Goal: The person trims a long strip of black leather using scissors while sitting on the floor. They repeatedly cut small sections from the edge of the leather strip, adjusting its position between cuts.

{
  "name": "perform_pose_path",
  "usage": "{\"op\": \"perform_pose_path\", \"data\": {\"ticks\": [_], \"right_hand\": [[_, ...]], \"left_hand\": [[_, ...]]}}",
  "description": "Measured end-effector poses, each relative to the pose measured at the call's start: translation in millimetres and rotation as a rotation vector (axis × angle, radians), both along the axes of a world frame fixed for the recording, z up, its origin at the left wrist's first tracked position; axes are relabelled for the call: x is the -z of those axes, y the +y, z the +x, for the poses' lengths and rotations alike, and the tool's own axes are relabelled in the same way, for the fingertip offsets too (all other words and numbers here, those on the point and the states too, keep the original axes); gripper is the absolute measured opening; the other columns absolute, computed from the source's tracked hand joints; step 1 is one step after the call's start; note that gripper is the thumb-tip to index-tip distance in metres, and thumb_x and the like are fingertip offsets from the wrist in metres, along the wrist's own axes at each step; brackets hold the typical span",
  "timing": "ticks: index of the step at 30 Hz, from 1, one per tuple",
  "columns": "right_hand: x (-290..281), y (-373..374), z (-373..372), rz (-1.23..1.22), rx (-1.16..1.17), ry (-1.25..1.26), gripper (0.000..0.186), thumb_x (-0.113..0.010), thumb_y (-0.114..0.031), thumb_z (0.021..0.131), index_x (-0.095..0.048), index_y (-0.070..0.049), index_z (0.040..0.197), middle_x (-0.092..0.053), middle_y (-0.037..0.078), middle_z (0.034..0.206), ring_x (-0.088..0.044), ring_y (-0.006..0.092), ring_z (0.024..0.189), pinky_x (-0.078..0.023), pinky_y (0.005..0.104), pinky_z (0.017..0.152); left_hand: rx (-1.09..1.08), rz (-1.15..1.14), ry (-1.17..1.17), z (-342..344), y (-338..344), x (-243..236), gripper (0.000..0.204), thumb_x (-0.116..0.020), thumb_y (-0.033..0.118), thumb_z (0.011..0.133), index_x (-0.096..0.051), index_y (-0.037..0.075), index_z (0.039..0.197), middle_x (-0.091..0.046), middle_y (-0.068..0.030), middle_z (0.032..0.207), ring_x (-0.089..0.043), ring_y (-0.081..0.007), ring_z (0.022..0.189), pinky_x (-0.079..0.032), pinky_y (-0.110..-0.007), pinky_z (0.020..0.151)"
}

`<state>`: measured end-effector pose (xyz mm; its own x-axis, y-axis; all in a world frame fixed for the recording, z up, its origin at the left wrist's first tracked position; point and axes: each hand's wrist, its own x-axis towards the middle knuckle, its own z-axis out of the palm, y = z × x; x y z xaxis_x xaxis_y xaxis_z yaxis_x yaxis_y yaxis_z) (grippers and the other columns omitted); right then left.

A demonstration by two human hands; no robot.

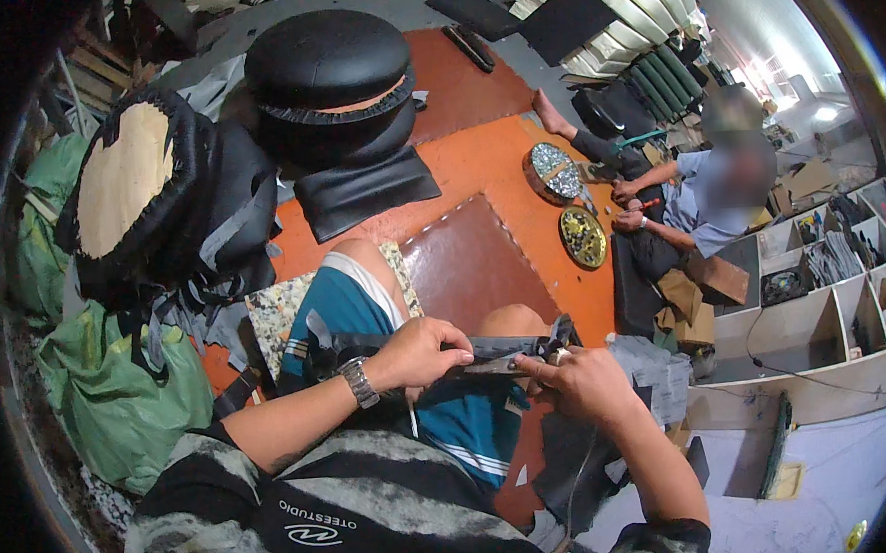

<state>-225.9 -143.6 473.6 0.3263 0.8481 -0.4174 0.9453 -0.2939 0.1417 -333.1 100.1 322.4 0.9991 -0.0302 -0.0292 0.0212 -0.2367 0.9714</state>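
Observation:
My left hand [422, 354], with a metal watch on its wrist, pinches the edge of a black strip of material [351, 343] above my lap. The strip runs across my thighs toward the right. My right hand [584, 381] is closed around what looks like a pair of scissors [490, 366]. Their grey blades point left along the strip, close to my left fingertips. The scissors' handles are mostly hidden by my right fingers. Below the hands are my blue shorts [461, 426] with white stripes.
Black round cushions [326, 57] are stacked ahead, beside a black-edged piece with a wooden face [125, 178]. Green sacks [119, 404] lie at left. At right, a co-worker [709, 192] sits near two round tins of small metal parts [555, 170] and a compartmented shelf [796, 328].

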Motion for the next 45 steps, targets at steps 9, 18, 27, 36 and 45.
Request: {"op": "perform_pose_path", "data": {"ticks": [9, 18, 27, 36, 45], "right_hand": [[25.5, 7.7, 6.7, 0.065, -0.083, -0.033, 0.061, -0.076, -0.033, 0.087, -0.063, -0.036, 0.146, -0.072, 0.006, 0.081, -0.071, 0.0253, 0.071, -0.051, 0.0416, 0.068], [40.0, 20.3, -1.8, 0.172, -0.081, 0.102, 0.058, -0.076, -0.029, 0.084, -0.065, -0.030, 0.141, -0.071, 0.011, 0.077, -0.073, 0.0314, 0.072, -0.056, 0.0458, 0.065], [62.8, 29.8, -11.6, 0.211, -0.101, 0.225, 0.054, -0.076, -0.030, 0.083, -0.067, -0.028, 0.136, -0.071, 0.011, 0.076, -0.073, 0.0326, 0.071, -0.058, 0.0466, 0.064], [82.9, 51.4, -33.9, 0.296, -0.074, 0.237, 0.023, -0.070, -0.025, 0.086, -0.077, -0.020, 0.106, -0.071, 0.011, 0.074, -0.074, 0.0313, 0.071, -0.058, 0.0465, 0.062], [103.6, 74.8, -58.2, 0.338, -0.045, 0.179, 0.039, -0.064, -0.022, 0.092, -0.072, -0.025, 0.130, -0.073, 0.010, 0.077, -0.074, 0.0287, 0.070, -0.058, 0.0436, 0.059]], "left_hand": [[0.106, -0.102, 0.197, 8.6, 13.5, -2.2, 0.020, -0.075, 0.018, 0.096, -0.079, 0.000, 0.104, -0.078, -0.0058, 0.091, -0.070, -0.0102, 0.085, -0.056, -0.030, 0.079], [0.109, -0.222, 0.202, 11.0, 16.7, 1.0, 0.019, -0.075, 0.018, 0.097, -0.080, 0.001, 0.103, -0.077, -0.0045, 0.086, -0.069, -0.0100, 0.080, -0.056, -0.029, 0.074], [0.097, -0.231, 0.191, 10.3, 12.0, 2.8, 0.017, -0.075, 0.017, 0.097, -0.080, 0.001, 0.100, -0.076, -0.0044, 0.084, -0.068, -0.0095, 0.078, -0.056, -0.028, 0.072], [0.069, -0.139, 0.237, -0.6, 9.8, -23.6, 0.017, -0.073, 0.014, 0.099, -0.078, -0.001, 0.105, -0.076, -0.0019, 0.089, -0.067, -0.0074, 0.082, -0.055, -0.027, 0.075], [-0.094, -0.140, 0.180, -2.5, 26.6, -37.5, 0.016, -0.074, 0.014, 0.098, -0.077, -0.001, 0.105, -0.075, -0.0009, 0.092, -0.066, -0.0078, 0.084, -0.054, -0.027, 0.077]]}}
